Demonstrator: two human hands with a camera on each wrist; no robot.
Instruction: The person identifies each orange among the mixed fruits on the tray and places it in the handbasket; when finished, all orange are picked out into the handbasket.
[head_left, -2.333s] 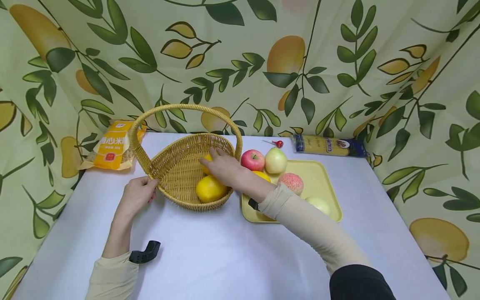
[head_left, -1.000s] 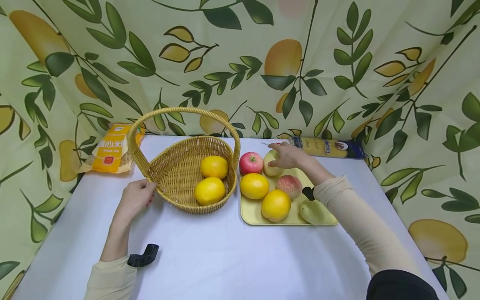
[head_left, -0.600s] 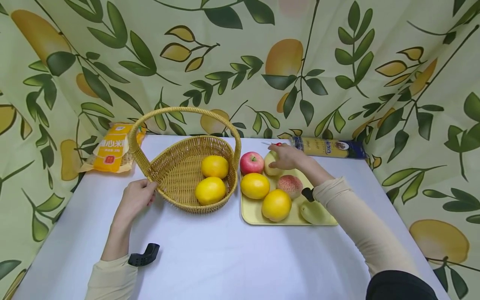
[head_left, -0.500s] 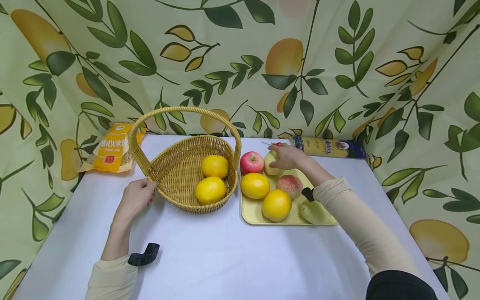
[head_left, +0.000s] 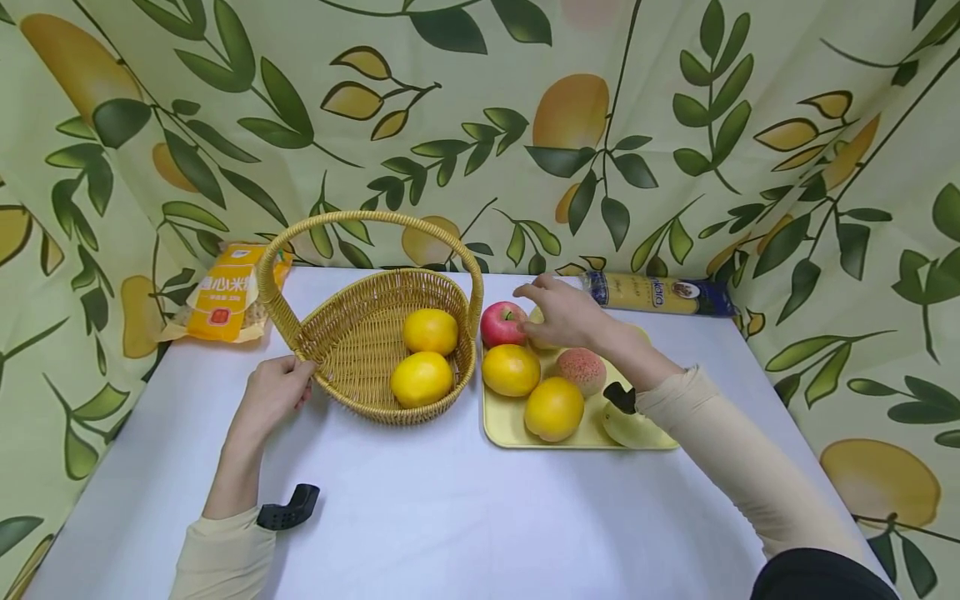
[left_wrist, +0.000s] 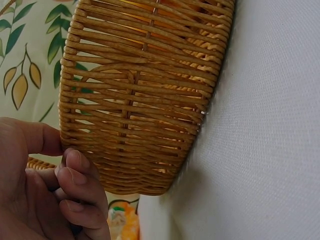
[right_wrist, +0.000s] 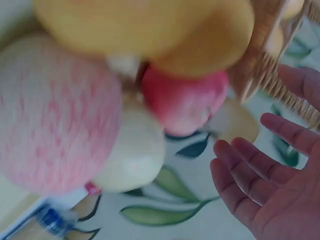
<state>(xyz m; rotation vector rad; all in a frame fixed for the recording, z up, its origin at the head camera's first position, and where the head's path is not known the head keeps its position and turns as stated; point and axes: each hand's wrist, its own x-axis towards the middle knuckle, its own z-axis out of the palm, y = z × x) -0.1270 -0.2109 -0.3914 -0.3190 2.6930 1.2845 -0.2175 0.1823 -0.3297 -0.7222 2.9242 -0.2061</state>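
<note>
My left hand (head_left: 272, 396) pinches the left rim of the wicker basket (head_left: 348, 354); the left wrist view shows thumb and fingers (left_wrist: 80, 175) on its edge. Two yellow fruits (head_left: 422, 380) lie inside the basket, toward its right. My right hand (head_left: 570, 315) hovers above the pale green pear, mostly covering it in the head view, with its fingertips by the red apple (head_left: 497, 323). In the right wrist view the fingers are spread and hold nothing; the pear (right_wrist: 137, 155) and apple (right_wrist: 185, 100) sit apart from them.
A pale yellow tray (head_left: 504, 432) bears two yellow fruits (head_left: 553, 410), a pink speckled peach (head_left: 581, 371) and another pale green fruit (head_left: 630, 427). An orange snack bag (head_left: 225, 300) stands at the back left. A blue-and-yellow packet (head_left: 656, 293) lies at the back right.
The right hand came out of the basket, leaving the two yellow fruits there, and went to the pear. In the last half second it shifted left toward the apple. The left hand stayed put.
</note>
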